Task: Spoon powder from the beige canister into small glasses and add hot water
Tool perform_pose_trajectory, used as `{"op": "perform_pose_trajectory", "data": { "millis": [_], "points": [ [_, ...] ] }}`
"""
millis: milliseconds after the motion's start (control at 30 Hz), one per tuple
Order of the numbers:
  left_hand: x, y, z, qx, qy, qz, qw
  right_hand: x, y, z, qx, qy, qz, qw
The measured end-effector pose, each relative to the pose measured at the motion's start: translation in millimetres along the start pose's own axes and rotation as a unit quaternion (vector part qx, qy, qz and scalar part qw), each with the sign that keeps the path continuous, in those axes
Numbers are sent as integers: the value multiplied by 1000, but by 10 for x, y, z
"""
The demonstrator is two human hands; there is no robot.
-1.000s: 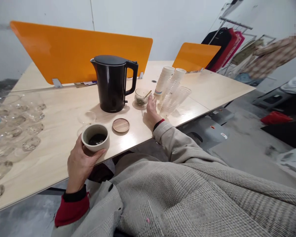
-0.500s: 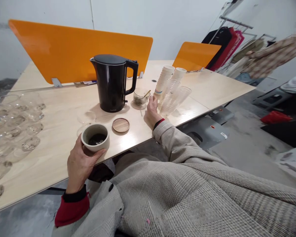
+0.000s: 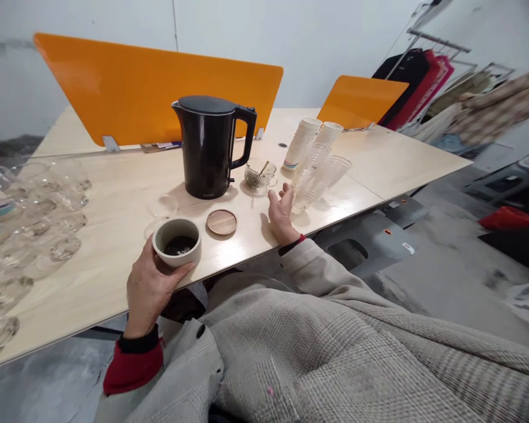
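Observation:
My left hand (image 3: 152, 288) is wrapped round a pale stoneware cup (image 3: 189, 258) with dark, loose stuff like tea leaves in its bottom. The cup is near the table's front edge. My right hand (image 3: 282, 214) holds nothing; its fingers are apart, palm partly turned up, just in front of a ribbed glass cup (image 3: 259, 179). That glass cup holds dark leaves and a thin gold-coloured spoon (image 3: 265, 167). A round wooden coaster (image 3: 221, 222) lies between my hands. Behind it stands a black electric kettle (image 3: 208, 153), its handle to the right.
Stacked paper cups (image 3: 300, 144) and clear plastic cups (image 3: 320, 182) stand right of my right hand. Many clear glasses (image 3: 39, 235) crowd the table's left side. Orange dividers (image 3: 158, 88) rise behind the kettle. Grey stools (image 3: 370, 241) stand below the table; a person in a plaid shirt (image 3: 502, 111) is far right.
My right hand has drawn slightly back from the glass cup, its fingers now opened. The spoon rests in the glass cup, tilted a bit differently. My left hand keeps its hold on the stoneware cup.

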State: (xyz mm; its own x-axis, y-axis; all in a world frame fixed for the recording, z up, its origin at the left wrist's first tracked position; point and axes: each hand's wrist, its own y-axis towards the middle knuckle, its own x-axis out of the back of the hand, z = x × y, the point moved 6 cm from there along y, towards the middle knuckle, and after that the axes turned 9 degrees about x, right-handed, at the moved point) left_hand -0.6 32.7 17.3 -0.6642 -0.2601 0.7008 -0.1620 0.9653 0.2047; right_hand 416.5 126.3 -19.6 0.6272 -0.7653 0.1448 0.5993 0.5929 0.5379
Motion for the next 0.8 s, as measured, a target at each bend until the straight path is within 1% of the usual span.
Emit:
{"op": "perform_pose_trajectory", "data": {
  "millis": [67,100,133,200,267,300,333,400,433,500,567,600,633,700,800],
  "points": [
    [1,-3,1,0,2,-1,1000,64,-125,100,-5,18,-15,1000],
    [1,-5,0,-1,3,-1,1000,64,-177,196,12,33,-4,999],
    [4,-8,-1,-2,2,-2,1000,44,-226,318,36,51,17,998],
    [10,-19,-14,-7,-3,-4,1000,-43,-339,615,87,97,86,988],
    [15,-29,-34,-16,-11,0,1000,-151,-474,943,128,140,164,968],
    [15,-33,-46,-20,-16,4,1000,-190,-535,1100,145,153,193,958],
    [16,-37,-58,-25,-22,9,999,-210,-577,1240,162,157,209,952],
    [23,-39,-76,-28,-26,11,999,-200,-573,1428,189,138,201,951],
    [27,-40,-81,-27,-26,11,999,-177,-519,1463,195,119,181,957],
    [31,-41,-86,-22,-24,13,999,-112,-318,1417,190,79,120,971],
    [29,-43,-91,-22,-27,17,999,-71,-51,1268,174,46,67,981],
    [27,-44,-94,-24,-31,19,999,-78,84,1179,166,30,55,984],
    [26,-45,-95,-26,-34,19,999,-106,209,1091,158,11,54,986],
    [24,-47,-92,-26,-35,17,999,-210,406,945,141,-29,74,987],
    [26,-53,-90,-26,-32,14,999,-392,535,854,131,-71,116,982]
  ]
}}
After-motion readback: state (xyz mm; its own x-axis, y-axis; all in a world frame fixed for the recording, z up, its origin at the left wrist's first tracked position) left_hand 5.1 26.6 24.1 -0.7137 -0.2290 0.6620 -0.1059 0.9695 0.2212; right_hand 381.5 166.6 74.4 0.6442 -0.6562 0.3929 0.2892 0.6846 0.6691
